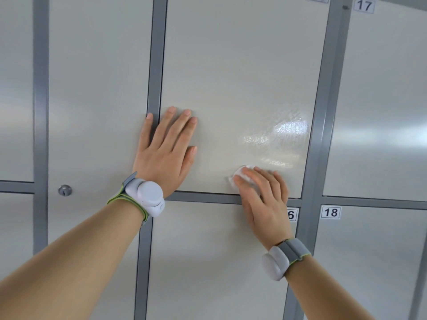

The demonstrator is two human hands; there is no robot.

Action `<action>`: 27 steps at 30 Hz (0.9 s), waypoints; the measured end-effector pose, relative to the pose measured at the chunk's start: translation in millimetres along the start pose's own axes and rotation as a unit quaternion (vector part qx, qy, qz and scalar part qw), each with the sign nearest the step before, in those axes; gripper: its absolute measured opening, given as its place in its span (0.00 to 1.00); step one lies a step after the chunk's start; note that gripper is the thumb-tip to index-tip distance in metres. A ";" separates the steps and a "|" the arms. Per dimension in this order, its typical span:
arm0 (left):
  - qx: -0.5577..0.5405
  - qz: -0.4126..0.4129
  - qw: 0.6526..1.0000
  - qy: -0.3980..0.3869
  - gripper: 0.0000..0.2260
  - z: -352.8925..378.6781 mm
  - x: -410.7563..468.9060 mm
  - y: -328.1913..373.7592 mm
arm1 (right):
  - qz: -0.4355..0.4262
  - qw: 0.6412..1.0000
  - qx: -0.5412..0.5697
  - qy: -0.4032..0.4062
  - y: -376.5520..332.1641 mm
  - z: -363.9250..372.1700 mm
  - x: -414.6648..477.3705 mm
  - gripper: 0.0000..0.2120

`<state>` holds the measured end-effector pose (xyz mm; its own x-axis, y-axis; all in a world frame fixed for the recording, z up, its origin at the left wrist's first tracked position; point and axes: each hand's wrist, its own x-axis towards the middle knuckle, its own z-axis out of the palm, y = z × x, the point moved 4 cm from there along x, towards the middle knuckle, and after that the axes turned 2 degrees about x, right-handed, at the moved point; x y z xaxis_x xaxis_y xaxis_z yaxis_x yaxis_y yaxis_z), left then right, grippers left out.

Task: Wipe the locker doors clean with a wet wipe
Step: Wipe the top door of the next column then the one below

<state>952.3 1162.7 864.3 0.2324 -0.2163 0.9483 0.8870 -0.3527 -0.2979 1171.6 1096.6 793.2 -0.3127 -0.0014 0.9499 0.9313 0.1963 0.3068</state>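
Viewing from the head camera, a pale centre locker door (231,77) is seen framed by grey frame bars (153,88). The left hand (165,148) is laid flat on the lower left part of this door, with fingers straight and spread wide; nothing is held, and the little finger reaches over the bar at the door's left edge. The right hand (263,197) is placed at the lower right part of the same door, just above its bottom edge. A white, bunched wet wipe (240,175) is gripped under its bent fingers and thumb and is pressed against the door surface. Only the wipe's upper left part is shown past the fingertips. A glossy wet patch (284,137) is seen on the door above the right hand. A white wrist device (147,195) on a grey and green strap is worn on the left wrist, and a second wrist device (276,264) on the right. To the left of the centre door, a round keyhole lock (65,190) is set in the neighbouring door. To its right, number labels 17 (364,5) and 18 (330,212) are fixed on two further doors. Below it, a lower door (208,262) is crossed by both forearms.
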 end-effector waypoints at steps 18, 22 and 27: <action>0.001 -0.001 1.000 -0.005 0.22 0.4 0.4 0.7 | -0.008 1.000 0.015 0.019 -12.9 8.8 8.5 0.21; 0.000 0.000 1.000 -0.005 0.22 0.2 0.7 0.8 | -0.024 1.000 0.003 -0.004 -11.6 9.6 5.6 0.18; 0.004 0.000 1.000 -0.009 0.22 0.1 0.8 0.6 | -0.003 1.000 -0.003 0.020 -0.9 2.4 23.2 0.19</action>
<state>953.1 1162.4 864.9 0.2397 -0.1995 0.9501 0.8901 -0.3456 -0.2971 1163.1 1098.8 814.8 -0.3102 -0.0416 0.9498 0.9308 0.1897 0.3123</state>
